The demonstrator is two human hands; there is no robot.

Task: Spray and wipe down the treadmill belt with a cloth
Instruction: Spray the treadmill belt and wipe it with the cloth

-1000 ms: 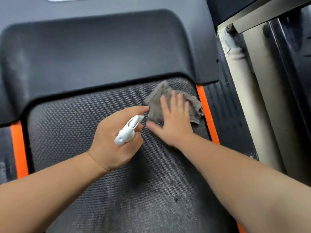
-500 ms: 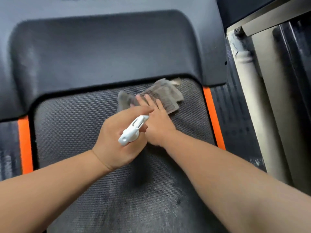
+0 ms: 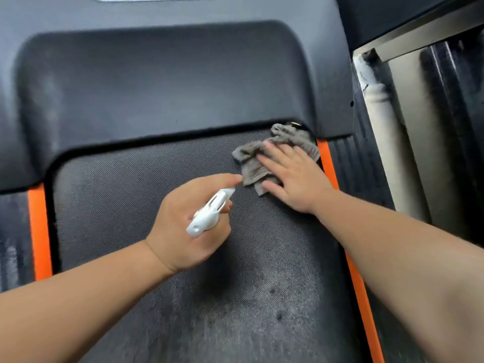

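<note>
Over the middle of the treadmill belt (image 3: pixel 117 205), the left hand (image 3: pixel 183 231) still curls round the white spray bottle (image 3: pixel 209 212). Farther up, the flat right hand (image 3: pixel 296 179) presses the grey cloth (image 3: pixel 251 163), now swept from centre to the belt's far right corner

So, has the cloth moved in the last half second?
Yes. The cloth has slid right across the belt, from near the middle to against the right orange strip, under the right hand.
</note>
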